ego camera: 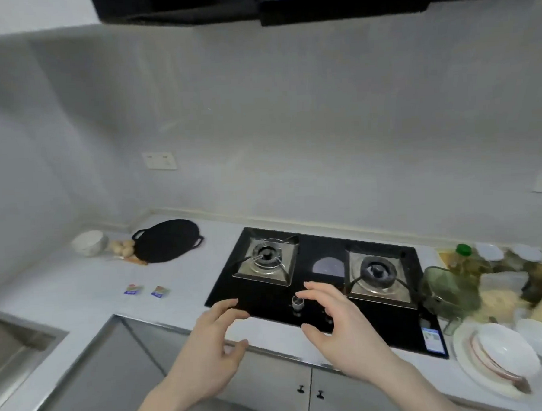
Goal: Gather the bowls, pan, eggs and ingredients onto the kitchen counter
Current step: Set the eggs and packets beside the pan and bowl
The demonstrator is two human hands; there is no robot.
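**Hands free, gathering partly done**

Left hand (213, 349) and right hand (338, 324) loosely spread, empty, above stove edge (269, 312). Far left on counter (79, 287): bowl (88, 243), eggs (121, 247), black pan (168, 240), two packets (147, 290). Right: more bowls (509, 346), likely left to fetch.
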